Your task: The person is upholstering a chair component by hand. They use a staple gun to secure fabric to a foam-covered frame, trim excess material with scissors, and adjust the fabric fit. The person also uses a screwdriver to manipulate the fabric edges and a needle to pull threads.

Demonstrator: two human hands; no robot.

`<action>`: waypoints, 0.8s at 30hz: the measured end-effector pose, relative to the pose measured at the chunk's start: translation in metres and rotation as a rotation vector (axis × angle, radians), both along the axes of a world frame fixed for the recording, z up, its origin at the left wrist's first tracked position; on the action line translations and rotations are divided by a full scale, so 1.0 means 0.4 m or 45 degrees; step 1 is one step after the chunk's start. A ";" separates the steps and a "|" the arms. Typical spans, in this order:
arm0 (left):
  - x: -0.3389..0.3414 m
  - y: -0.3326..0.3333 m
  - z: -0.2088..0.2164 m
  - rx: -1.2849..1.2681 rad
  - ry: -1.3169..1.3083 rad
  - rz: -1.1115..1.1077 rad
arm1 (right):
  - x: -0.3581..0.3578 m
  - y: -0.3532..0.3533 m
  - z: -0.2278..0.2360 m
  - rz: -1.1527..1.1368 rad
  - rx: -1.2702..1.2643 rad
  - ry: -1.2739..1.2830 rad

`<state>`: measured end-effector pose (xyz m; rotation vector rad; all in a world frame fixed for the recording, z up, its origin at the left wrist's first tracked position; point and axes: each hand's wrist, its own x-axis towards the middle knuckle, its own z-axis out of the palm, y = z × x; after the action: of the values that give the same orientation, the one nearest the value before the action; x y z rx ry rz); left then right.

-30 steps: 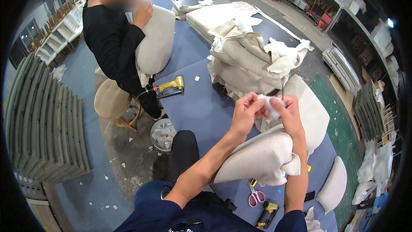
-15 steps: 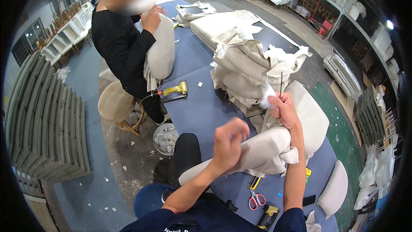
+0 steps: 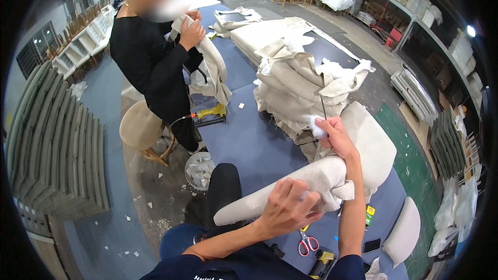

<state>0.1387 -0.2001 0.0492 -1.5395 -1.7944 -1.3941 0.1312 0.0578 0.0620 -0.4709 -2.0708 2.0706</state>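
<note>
Beside the pile of fabric, my right hand [image 3: 340, 137] is closed around a thin dark metal rod [image 3: 322, 105] that points upward. A tuft of white stuffing [image 3: 315, 126] is bunched against its fingers. Across my lap and the table edge lies a beige upholstered cushion [image 3: 254, 199], its loose cloth gathered at the right end. My left hand [image 3: 288, 206] is over that cushion with its fingers curled in. Something pale shows between the fingertips, too small to make out.
Stacked beige covers [image 3: 290, 83] fill the table's middle, with a flat cushion panel [image 3: 371, 148] to the right. Near me lie red-handled scissors [image 3: 308, 243], a staple gun [image 3: 322, 263] and a phone [image 3: 372, 245]. A co-worker [image 3: 150, 57] stands at left by another staple gun [image 3: 210, 114] and a scrap bucket [image 3: 199, 170].
My left hand has come down and right onto the cushion. The right hand has shifted slightly left and down, tilting the rod. The co-worker has turned their cushion edge-on.
</note>
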 end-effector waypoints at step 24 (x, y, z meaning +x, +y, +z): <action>-0.144 0.156 0.033 0.075 -1.158 -0.512 | 0.319 -0.322 -0.009 -0.804 0.211 0.557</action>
<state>0.0810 -0.1376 0.0623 -1.3749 -1.8945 -2.6257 0.2588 -0.0709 0.0584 -0.5047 -1.5568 1.4618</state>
